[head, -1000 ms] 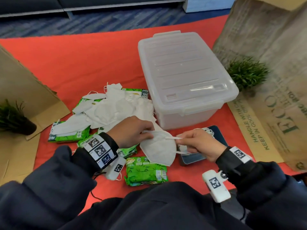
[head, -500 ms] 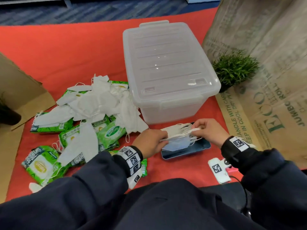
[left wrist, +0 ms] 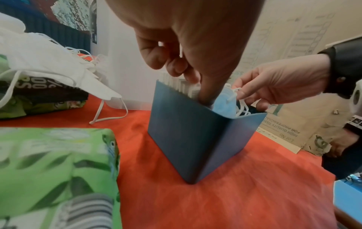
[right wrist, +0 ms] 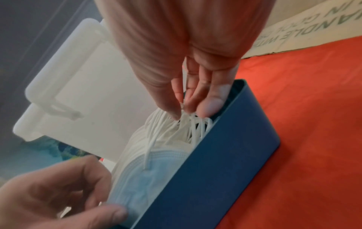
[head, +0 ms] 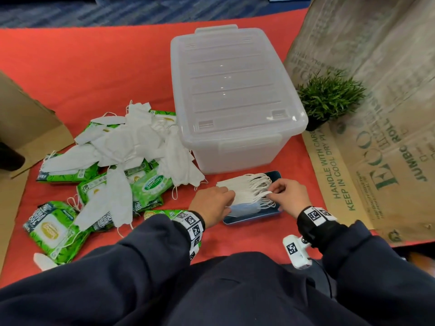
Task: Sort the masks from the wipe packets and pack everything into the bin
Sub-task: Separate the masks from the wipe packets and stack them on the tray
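A small dark blue box (head: 253,217) stands in front of the lidded clear bin (head: 233,90), with a stack of white and pale blue masks (head: 244,188) upright inside it. My left hand (head: 229,196) grips the stack's left end, fingers reaching down into the box (left wrist: 192,139). My right hand (head: 270,192) pinches the bunch of white ear loops (right wrist: 176,128) at the right end. A loose pile of white masks (head: 127,142) lies on green wipe packets (head: 150,184) to the left.
A potted plant (head: 327,97) stands right of the bin, against a printed cardboard sheet (head: 376,137). Another cardboard sheet (head: 23,114) borders the left. More wipe packets (head: 53,228) lie near the front left on the red cloth (head: 94,67).
One second ago both hands held a white mask up near the pile. They carried it right and set it into the blue box, where they now hold the stack.
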A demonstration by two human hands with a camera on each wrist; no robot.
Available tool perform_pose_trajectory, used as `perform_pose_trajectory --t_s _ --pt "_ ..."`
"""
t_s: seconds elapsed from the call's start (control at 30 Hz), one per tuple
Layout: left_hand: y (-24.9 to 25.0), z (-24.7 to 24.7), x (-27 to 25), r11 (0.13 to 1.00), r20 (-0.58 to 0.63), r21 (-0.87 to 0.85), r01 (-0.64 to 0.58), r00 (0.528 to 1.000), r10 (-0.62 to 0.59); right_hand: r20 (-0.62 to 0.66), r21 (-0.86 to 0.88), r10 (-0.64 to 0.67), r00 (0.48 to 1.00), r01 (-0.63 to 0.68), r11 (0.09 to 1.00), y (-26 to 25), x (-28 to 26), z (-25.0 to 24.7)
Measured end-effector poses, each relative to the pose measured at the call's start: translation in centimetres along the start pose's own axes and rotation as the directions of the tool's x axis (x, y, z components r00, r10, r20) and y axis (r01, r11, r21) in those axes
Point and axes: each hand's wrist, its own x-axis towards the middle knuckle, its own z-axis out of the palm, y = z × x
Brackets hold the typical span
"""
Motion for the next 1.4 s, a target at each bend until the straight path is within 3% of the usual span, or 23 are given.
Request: perform_pose_trajectory --t_s 0.17,0.3,0.4,0.5,0.63,0.77,0.9,1.13,1.2,1.3,1.4 --pt "-1.3 -0.5 -1.1 0.996 -0.043 -0.079 0.035 0.998 -0.038 0.002 0.217 0.096 0.995 -0.094 0.972 0.1 -0.2 0.3" --pt "-4.0 -1.8 -3.5 0.935 -0.010 -0.322 0.150 0.987 -0.162 -0.055 0.362 0.132 0.990 -0.104 0.926 -2.0 -1.1 1.0" --pt "-7.2 -3.5 -6.2 0.841 0.025 -0.488 0.232 0.967 -0.253 -0.117 0.398 0.079 0.990 -0.026 0.917 -5.3 -1.7 2.4" --pt "-11.9 -5.7 -9.8 0.781 0.080 -0.545 0.307 0.946 -0.316 -0.112 0.442 -0.016 0.994 0.064 0.895 -9.5 -2.2 4.8" --pt "-19.9 -8.2 -15.7 0.775 0.199 -0.432 0.461 0.887 -0.417 0.034 0.457 -0.107 0.994 0.080 0.886 -14.9 -2.5 9.7" --pt "-27.3 -9.4 -22.1 0.757 0.368 -0.254 0.601 0.784 -0.499 0.173 0.438 -0.146 0.974 0.057 0.897 -18.4 -2.0 15.5" --pt "-32.6 -9.0 -27.4 0.716 0.427 -0.163 0.679 0.703 -0.569 0.262 0.415 -0.143 0.954 0.023 0.910 -21.1 -2.1 20.2" --pt "-36.8 -6.9 -31.7 0.770 0.544 -0.027 0.637 0.656 -0.523 0.367 0.350 -0.056 0.928 -0.082 0.933 -24.1 -2.8 26.2" --pt "-37.2 -6.5 -32.4 0.745 0.544 0.019 0.667 0.618 -0.568 0.375 0.345 -0.048 0.926 -0.091 0.934 -24.9 -3.1 27.1" --pt "-37.7 -6.0 -33.5 0.670 0.561 0.068 0.739 0.527 -0.638 0.378 0.342 -0.046 0.925 -0.093 0.935 -25.8 -3.3 28.2" --pt "-38.2 -4.6 -34.8 0.588 0.585 0.008 0.808 0.474 -0.659 0.378 0.342 -0.028 0.925 -0.111 0.933 -26.3 -3.2 29.3"
